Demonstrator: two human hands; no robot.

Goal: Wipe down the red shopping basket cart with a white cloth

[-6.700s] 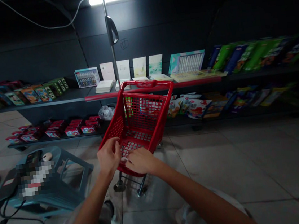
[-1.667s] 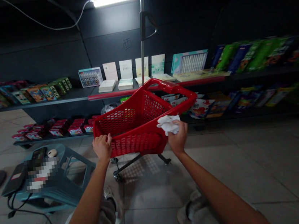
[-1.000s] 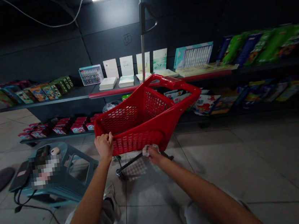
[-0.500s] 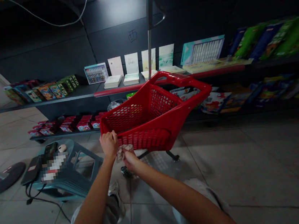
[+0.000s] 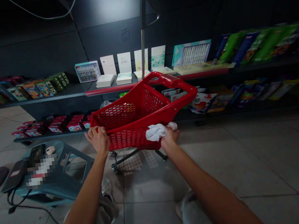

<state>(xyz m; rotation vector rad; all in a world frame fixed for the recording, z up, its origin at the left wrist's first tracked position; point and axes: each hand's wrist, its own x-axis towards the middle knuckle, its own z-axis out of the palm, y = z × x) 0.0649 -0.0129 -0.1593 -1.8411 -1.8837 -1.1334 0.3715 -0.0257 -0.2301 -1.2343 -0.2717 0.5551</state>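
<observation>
A small red plastic shopping cart stands on the tiled floor in front of me, turned side-on with its handle toward the shelves. My left hand grips the cart's near left corner rim. My right hand is closed on a crumpled white cloth and presses it against the lower right of the cart's near side wall. My knees and a shoe show below my arms.
A teal plastic stool with a phone, a mouse and a cable stands at my left. Dark two-level shelves with boxed toys, cards and books run along the back wall. A metal pole rises behind the cart.
My right hand with the cloth has moved from the cart's lower left corner, next to my left hand, rightward along the side wall. My left hand has kept its grip.
</observation>
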